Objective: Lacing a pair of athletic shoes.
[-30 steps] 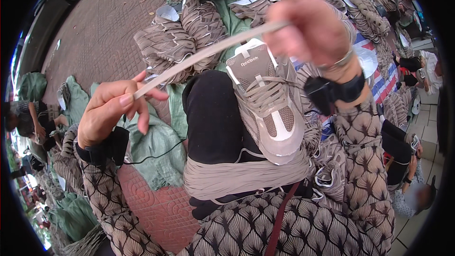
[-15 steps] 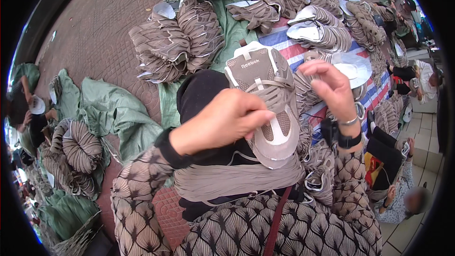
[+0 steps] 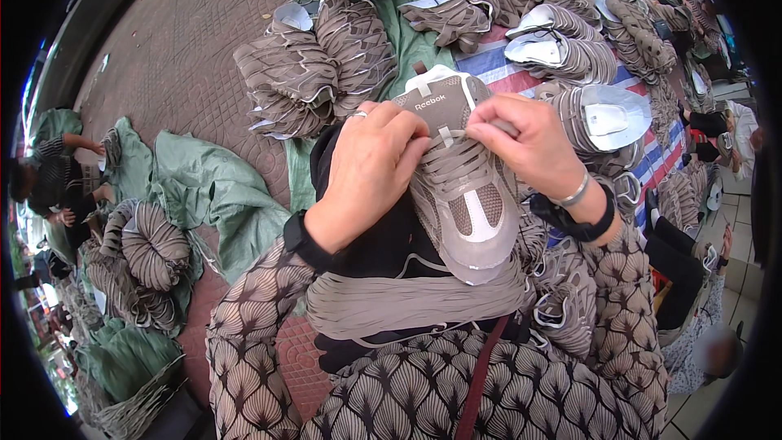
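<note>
A grey-taupe shoe upper (image 3: 474,248) with a pale toe strip lies on my lap, toe toward me. Its flat grey shoelace (image 3: 448,175) runs in rows across the front, below the tongue. At the left edge of the lacing my left hand (image 3: 371,171) is closed, its thumb and forefinger pinching the lace by the tongue loop. On the other side my right hand (image 3: 525,143) pinches the lace between thumb and fingertips. A thick bundle of grey laces (image 3: 415,305) lies across my lap under the toe.
Stacked shoe uppers (image 3: 285,73) stand ahead on the left, more uppers (image 3: 562,53) on a striped sheet (image 3: 498,69) at the right. A green sack (image 3: 216,183) lies to my left. People sit at both sides; a parked car (image 3: 98,16) stands far left.
My left hand has moved up and left from the toe area to the tongue. The right hand has come in from the right and closed on the lace.
</note>
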`<state>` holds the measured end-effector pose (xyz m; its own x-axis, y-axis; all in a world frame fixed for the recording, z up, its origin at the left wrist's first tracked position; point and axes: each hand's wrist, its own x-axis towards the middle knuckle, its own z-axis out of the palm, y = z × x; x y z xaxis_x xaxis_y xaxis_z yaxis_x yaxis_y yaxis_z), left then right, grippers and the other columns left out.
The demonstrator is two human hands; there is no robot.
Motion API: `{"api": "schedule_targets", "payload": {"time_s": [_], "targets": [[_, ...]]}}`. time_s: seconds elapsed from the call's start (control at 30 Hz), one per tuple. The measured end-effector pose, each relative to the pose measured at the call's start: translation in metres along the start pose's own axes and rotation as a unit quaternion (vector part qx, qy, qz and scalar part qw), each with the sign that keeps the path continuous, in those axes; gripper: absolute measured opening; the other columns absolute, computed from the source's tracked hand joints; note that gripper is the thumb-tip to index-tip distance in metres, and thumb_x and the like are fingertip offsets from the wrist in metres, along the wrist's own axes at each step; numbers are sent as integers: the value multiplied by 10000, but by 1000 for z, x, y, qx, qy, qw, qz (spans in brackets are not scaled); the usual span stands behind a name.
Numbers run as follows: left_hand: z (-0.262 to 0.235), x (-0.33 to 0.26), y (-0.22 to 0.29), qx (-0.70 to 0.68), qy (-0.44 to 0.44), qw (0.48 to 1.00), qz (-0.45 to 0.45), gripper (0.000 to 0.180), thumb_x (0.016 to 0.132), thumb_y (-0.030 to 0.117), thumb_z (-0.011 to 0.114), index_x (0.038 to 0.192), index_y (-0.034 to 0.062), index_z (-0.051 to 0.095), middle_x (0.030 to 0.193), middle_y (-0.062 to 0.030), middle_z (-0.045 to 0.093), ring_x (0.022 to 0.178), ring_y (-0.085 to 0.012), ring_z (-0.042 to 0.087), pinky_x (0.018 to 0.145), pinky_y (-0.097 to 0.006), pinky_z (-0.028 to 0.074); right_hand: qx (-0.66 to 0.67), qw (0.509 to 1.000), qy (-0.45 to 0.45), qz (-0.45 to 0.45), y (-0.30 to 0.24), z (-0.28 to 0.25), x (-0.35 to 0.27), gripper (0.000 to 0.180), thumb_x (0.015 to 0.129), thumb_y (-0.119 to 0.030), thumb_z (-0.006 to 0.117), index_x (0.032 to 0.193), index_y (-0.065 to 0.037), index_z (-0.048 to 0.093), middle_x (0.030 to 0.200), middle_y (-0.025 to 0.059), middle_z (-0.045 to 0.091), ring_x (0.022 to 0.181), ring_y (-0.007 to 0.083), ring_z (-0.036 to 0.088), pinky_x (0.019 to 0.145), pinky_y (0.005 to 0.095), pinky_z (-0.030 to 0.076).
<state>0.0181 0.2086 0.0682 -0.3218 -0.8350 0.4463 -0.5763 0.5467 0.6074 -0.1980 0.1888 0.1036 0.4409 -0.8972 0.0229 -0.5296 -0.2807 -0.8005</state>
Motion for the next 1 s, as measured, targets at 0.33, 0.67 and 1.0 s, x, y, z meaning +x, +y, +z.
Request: {"api": "schedule_targets", "payload": {"time_s": [0.33,0.67,1.0], "targets": [[4,2,0,65,-21,997,-32,129,739,152,722,759,89,611,736,-27,586,739,-245,546,691,-366,366,-184,978,-56,-83,11,-7,13,150,818,-199,651,830,-50,636,727,104,639,686,290,629,589,367,478],[8,5,-1,78,-21,996,-36,131,740,167,716,740,94,608,725,-35,589,737,-244,548,715,-371,357,-78,997,-14,-14,8,-2,17,133,827,-156,617,823,-24,631,692,159,622,654,299,628,576,347,471],[9,4,-1,80,-27,996,-24,135,745,178,714,741,95,608,727,-47,591,745,-252,551,732,-379,359,-160,984,-73,-34,2,-2,16,117,826,-153,589,825,-37,609,710,174,624,688,346,621,604,421,472]]}}
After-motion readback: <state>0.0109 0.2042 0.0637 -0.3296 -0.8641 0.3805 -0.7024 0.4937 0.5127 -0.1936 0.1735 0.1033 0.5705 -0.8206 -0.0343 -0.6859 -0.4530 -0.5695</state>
